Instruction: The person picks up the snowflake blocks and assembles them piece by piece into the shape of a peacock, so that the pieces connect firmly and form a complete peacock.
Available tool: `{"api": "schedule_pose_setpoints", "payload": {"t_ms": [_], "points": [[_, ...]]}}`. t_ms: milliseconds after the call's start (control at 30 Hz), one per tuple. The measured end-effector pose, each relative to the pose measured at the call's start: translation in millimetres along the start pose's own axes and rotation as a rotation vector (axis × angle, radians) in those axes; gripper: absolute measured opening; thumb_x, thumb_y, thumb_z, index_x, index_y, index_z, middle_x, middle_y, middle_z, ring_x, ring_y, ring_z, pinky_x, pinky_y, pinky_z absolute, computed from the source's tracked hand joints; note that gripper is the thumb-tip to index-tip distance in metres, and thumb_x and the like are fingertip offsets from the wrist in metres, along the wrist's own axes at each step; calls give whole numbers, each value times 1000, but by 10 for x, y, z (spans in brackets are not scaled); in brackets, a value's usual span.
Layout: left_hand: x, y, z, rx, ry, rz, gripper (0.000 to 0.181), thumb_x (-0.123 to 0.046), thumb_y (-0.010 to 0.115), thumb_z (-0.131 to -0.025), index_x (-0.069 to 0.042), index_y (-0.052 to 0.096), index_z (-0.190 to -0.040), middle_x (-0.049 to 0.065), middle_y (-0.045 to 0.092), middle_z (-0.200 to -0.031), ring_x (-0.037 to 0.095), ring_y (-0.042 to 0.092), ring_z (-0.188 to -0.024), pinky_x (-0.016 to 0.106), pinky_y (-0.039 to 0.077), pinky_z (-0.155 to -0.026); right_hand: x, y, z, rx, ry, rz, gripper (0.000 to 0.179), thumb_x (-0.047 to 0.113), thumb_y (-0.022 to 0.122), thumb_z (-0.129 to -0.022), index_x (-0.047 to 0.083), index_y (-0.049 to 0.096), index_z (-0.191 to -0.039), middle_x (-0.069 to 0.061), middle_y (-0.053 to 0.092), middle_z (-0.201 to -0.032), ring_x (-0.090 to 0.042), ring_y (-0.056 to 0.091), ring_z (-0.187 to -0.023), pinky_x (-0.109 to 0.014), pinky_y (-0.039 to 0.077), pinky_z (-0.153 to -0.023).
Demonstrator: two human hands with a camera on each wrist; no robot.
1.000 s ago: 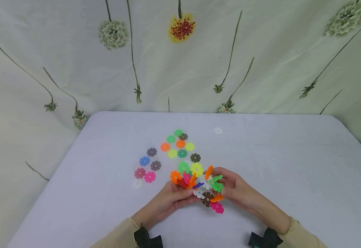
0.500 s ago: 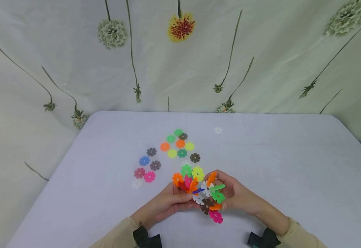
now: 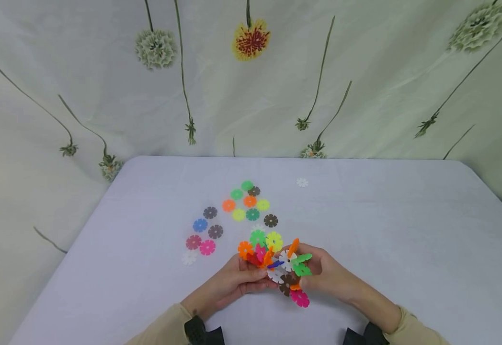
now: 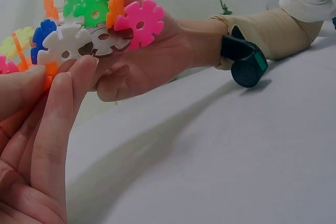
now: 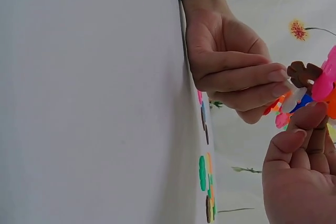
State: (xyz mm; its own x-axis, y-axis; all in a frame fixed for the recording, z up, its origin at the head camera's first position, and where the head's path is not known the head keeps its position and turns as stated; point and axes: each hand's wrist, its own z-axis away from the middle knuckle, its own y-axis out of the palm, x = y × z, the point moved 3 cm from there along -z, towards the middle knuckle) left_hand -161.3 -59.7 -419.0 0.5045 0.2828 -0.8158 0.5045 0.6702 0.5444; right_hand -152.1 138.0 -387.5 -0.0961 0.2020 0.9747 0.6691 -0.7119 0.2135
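Both hands hold one joined cluster of colourful notched plastic snowflake discs above the table. My left hand (image 3: 238,282) pinches its left part near a white disc (image 3: 275,275), thumb on top and fingers beneath. My right hand (image 3: 328,274) grips the right part, its thumb by the green disc (image 3: 301,269) and the lower orange disc. A pink disc (image 4: 152,17) forms the near end, beside a brown disc (image 5: 300,71). Yellow (image 3: 274,241), light green and orange discs stick out at the far end. The right fingers are partly hidden behind the cluster.
On the white-covered table (image 3: 389,215), loose discs lie beyond the hands: green, orange and yellow ones (image 3: 263,205), and a left group with a blue disc (image 3: 200,225). A single white disc (image 3: 302,182) lies farther back. A flower-print cloth (image 3: 268,105) hangs behind.
The cluster's right part and pink end have tilted down toward me. My right thumb has shifted inward over the lower orange disc. The left hand keeps its pinch.
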Motion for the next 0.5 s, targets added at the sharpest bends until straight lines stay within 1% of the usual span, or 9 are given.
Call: {"api": "schedule_pose_setpoints", "payload": {"t_ms": [100, 133, 200, 367, 433, 500], "points": [[9, -12, -10, -6, 3, 1, 52, -12, 65, -89, 3, 42, -133, 17, 62, -114, 26, 65, -95, 31, 50, -83, 13, -14, 15, -28, 49, 38, 70, 26, 67, -87, -14, 35, -134, -17, 57, -119, -24, 61, -101, -40, 50, -83], [10, -15, -11, -9, 1, 5, 51, -12, 65, -89, 3, 42, -133, 16, 63, -114, 26, 65, -94, 31, 50, -83, 20, -21, 18, -28, 59, 43, 71, 29, 67, -87, -15, 35, -134, -17, 59, -117, -24, 62, -100, -39, 50, -83], [11, -20, -10, -10, -1, 11, 50, -12, 65, -89, 3, 43, -132, 16, 63, -113, 25, 65, -94, 30, 50, -83, 39, -37, 23, -25, 81, 53, 69, 27, 68, -86, -15, 37, -132, -16, 60, -115, -23, 62, -98, -38, 51, -82], [0, -15, -1, -13, -13, 43, 49, -11, 63, -90, 3, 43, -132, 16, 62, -114, 24, 65, -95, 29, 49, -84, 67, -86, 15, 63, 62, -9, 59, 14, 66, -87, -15, 39, -131, -18, 57, -121, -27, 60, -104, -38, 48, -86], [-4, -11, 3, -17, -19, 55, 49, -11, 64, -90, 4, 43, -132, 16, 62, -115, 24, 65, -95, 29, 49, -84, 66, -101, 13, 113, 46, -57, 56, 7, 64, -88, -15, 38, -132, -17, 55, -124, -28, 59, -106, -39, 47, -87], [-11, -6, 6, -19, -20, 59, 48, -11, 64, -90, 4, 43, -131, 16, 62, -115, 24, 64, -95, 29, 49, -84, 58, -113, 16, 156, 34, -101, 56, 6, 63, -88, -15, 37, -132, -17, 53, -126, -28, 57, -108, -39, 46, -88]]}}
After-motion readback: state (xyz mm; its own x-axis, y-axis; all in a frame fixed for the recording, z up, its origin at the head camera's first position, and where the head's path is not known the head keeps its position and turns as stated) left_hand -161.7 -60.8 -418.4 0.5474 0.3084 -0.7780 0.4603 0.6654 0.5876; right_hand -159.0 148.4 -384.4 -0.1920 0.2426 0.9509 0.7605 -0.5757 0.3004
